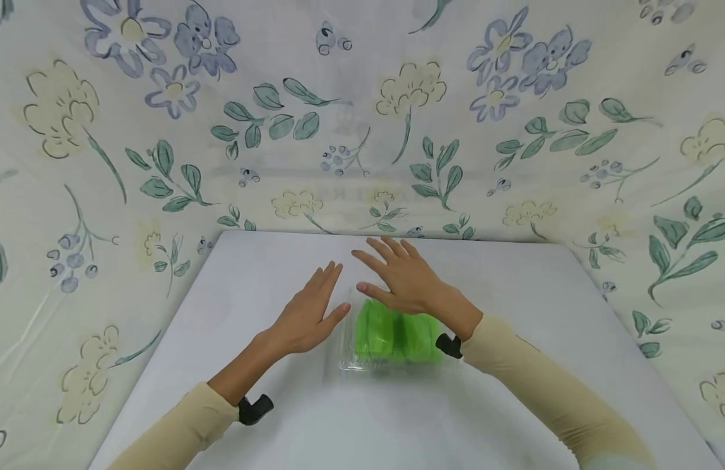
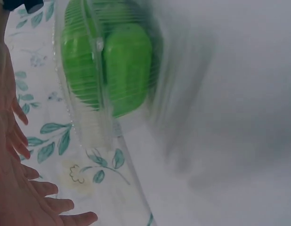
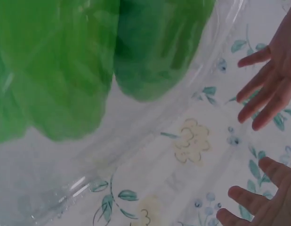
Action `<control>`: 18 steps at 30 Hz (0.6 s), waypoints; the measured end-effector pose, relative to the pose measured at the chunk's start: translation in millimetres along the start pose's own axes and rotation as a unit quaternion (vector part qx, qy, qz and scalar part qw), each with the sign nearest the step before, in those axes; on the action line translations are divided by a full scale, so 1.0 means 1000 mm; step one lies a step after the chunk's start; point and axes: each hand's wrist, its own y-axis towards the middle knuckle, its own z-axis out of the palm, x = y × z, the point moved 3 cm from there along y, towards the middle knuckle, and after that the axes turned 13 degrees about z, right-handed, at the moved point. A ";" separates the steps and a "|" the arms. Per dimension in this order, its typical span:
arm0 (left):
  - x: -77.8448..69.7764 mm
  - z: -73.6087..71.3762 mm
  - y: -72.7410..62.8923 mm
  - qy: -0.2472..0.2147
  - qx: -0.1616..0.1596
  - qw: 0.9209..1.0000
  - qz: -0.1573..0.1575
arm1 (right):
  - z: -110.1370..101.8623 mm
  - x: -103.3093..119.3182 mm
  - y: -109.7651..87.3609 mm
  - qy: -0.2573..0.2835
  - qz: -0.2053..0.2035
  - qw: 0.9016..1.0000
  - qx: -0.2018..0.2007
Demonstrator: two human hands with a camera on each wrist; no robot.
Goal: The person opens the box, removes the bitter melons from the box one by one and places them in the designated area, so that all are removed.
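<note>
A clear plastic box (image 1: 347,360) sits on the white table, with several bright green pieces (image 1: 375,331) inside. What the green pieces are I cannot tell; in the left wrist view one green piece (image 2: 128,66) looks rounded and smooth through the ribbed plastic. To the left of the box hovers my left hand (image 1: 306,316), its fingers straight and thumb apart. My right hand (image 1: 406,279) is spread above the far side of the box, covering part of it from the head camera. Neither hand holds anything.
The white table (image 1: 268,418) reaches back to a wall covering (image 1: 350,117) printed with flowers and leaves. Dark wrist cameras (image 1: 256,410) sit at both sleeve cuffs, the right one close over the box's right side.
</note>
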 end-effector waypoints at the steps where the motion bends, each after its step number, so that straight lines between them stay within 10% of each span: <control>1: -0.001 0.002 -0.006 0.000 0.002 1.000 -0.002 | 0.003 0.003 -0.003 -0.001 -0.006 1.000 0.002; 18: -0.003 0.039 -0.057 0.007 0.094 0.995 -0.014 | 0.043 0.045 -0.043 -0.037 -0.079 0.996 0.036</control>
